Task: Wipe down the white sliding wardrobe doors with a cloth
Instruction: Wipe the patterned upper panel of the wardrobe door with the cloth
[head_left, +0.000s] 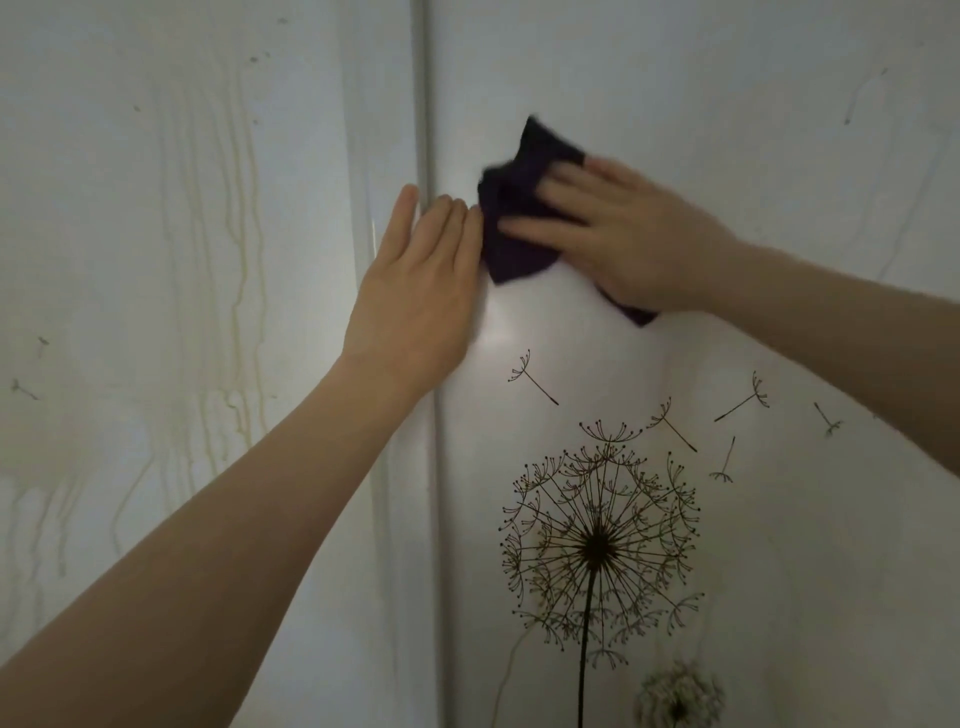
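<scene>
Two white sliding wardrobe doors fill the view. The right door (727, 104) carries a black dandelion print (597, 540). The left door (130, 234) shows yellowish drip streaks. A dark purple cloth (514, 208) lies flat against the right door near its left edge. My right hand (623, 234) presses the cloth to the door with straight, spread fingers. My left hand (415, 280) rests flat on the door's vertical edge strip (431, 78), fingers straight, just left of the cloth.
Dried yellowish run marks (234, 270) streak down the left door, with small dark specks near its top. Loose dandelion seed prints (743, 397) are scattered below my right forearm. A faint grey streak marks the right door's upper right.
</scene>
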